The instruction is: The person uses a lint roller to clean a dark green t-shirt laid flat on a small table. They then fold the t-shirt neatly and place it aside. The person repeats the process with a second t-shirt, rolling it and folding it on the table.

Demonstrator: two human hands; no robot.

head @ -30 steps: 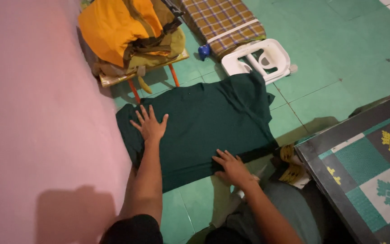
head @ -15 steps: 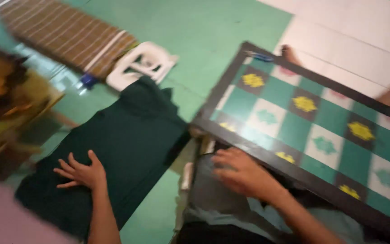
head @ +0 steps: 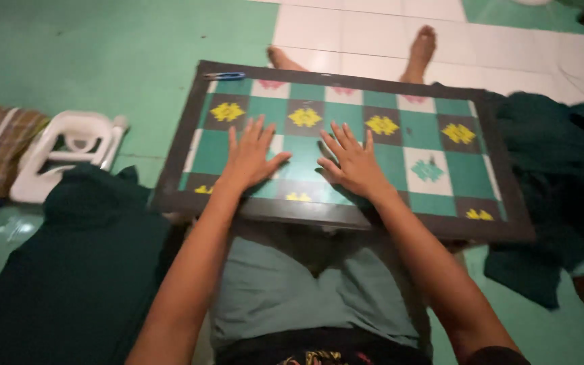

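Both hands have left the dark green garment point(head: 69, 270) at near left: left hand point(head: 250, 159) and right hand point(head: 351, 162) press flat, fingers spread, gripping nothing, on the checkered tabletop point(head: 441, 162) over the lap.

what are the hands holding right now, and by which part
Nothing is gripped. The left hand and right hand both lie flat, fingers spread, on top of the checkered board across the lap.
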